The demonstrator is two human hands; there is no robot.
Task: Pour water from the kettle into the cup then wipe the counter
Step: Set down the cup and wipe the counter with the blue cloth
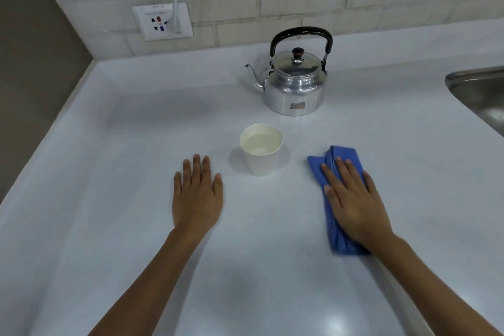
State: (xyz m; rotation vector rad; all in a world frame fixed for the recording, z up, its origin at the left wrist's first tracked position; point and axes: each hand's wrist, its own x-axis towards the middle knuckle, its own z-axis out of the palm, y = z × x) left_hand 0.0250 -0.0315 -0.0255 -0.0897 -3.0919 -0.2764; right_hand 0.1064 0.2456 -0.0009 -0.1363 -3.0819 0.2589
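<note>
Kettle [296, 82]: polished metal with a domed lid, dark knob and black arched handle standing upright; it sat upright toward the back of the white counter [136, 123], near the tiled wall.
Kettle direction: spout aimed to the left, so its spout-to-body line ran across the counter, side to side.
Cup [261, 153]: pale paper cup, upright, holding clear water well below the rim; it stood in front of the kettle, apart from it, between the two hands.
Cloth [331, 161]: blue, folded into a long bunched strip, lying flat on the counter to the right of the cup; its long axis ran from near to far, leaning slightly left at the far end.
Right hand [354, 196]: flat, fingers extended, palm pressed down on the cloth, not clenched around it.
Left hand [197, 196]: flat and released on the bare counter, fingers pointing away, just left of the cup without touching it.
Sink [482, 95]: steel edge at the far right.
Wall socket [162, 21]: white plate with a white cord plugged in.
</note>
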